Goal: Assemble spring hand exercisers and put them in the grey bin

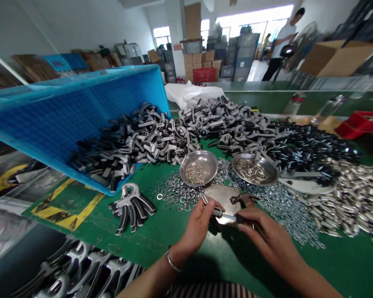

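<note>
My left hand (199, 221) is closed around a metal coil spring (204, 199) and a shiny metal sleeve (217, 212), partly hidden by the fingers. My right hand (267, 231) pinches the black knob (240, 219) of a screw, whose bright shaft (228, 216) points left and meets the sleeve. Both hands are over a metal plate (225, 194), on which a claw hammer (244, 199) lies. Just beyond are two steel bowls, the left bowl (209, 163) with small brass-coloured pieces and the right bowl (269, 176) with small pins.
Hand grip strengtheners (133, 209) lie together at left. A tipped blue crate (96, 89) spills grey and black handles (155, 136). Loose washers (170, 192), black-knobbed screws (317, 145) and metal sleeves (354, 194) cover the green table. A person (279, 43) stands in the background.
</note>
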`<control>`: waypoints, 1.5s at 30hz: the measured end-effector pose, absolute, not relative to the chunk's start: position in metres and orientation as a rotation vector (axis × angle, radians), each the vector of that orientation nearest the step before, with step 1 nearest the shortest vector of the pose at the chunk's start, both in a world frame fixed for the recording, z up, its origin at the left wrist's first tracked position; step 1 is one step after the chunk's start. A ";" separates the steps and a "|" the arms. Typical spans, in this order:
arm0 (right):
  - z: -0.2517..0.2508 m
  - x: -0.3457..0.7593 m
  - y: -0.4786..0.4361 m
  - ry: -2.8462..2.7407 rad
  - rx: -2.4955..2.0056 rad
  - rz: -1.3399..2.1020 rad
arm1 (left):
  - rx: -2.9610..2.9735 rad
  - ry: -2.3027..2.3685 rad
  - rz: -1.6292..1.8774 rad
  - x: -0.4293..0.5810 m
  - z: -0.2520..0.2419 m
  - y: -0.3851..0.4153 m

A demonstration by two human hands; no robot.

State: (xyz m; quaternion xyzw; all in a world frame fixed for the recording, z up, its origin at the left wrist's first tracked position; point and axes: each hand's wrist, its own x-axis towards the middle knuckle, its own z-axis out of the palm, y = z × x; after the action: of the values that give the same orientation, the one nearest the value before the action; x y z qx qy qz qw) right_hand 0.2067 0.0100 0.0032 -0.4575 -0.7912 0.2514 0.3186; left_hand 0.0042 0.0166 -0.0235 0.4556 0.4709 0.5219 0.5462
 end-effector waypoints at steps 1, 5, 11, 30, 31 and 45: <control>0.001 0.205 0.011 -2.108 -1.154 0.657 | 1.134 1.127 1.217 0.001 -0.021 0.015; -0.011 0.192 0.005 -2.049 -1.168 0.755 | 1.254 1.125 1.144 -0.002 -0.014 0.011; -0.021 0.184 -0.002 -1.667 -1.286 1.088 | 1.229 1.090 1.130 0.003 -0.009 0.010; -0.013 0.156 -0.002 -1.291 -0.990 2.229 | 1.785 1.101 0.981 -0.026 -0.018 0.021; -0.014 0.157 0.000 -1.412 -1.035 2.162 | 1.743 1.118 0.972 -0.027 -0.019 0.021; -0.032 0.139 -0.003 -1.368 -1.039 2.120 | 1.813 1.142 1.069 -0.030 -0.020 0.010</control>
State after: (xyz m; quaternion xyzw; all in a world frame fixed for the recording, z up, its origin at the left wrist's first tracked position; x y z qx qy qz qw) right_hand 0.1385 -0.0028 -0.0321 -0.3727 -0.4908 0.7604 0.2048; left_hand -0.0298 0.0100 -0.0204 0.7048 0.4441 0.4158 0.3649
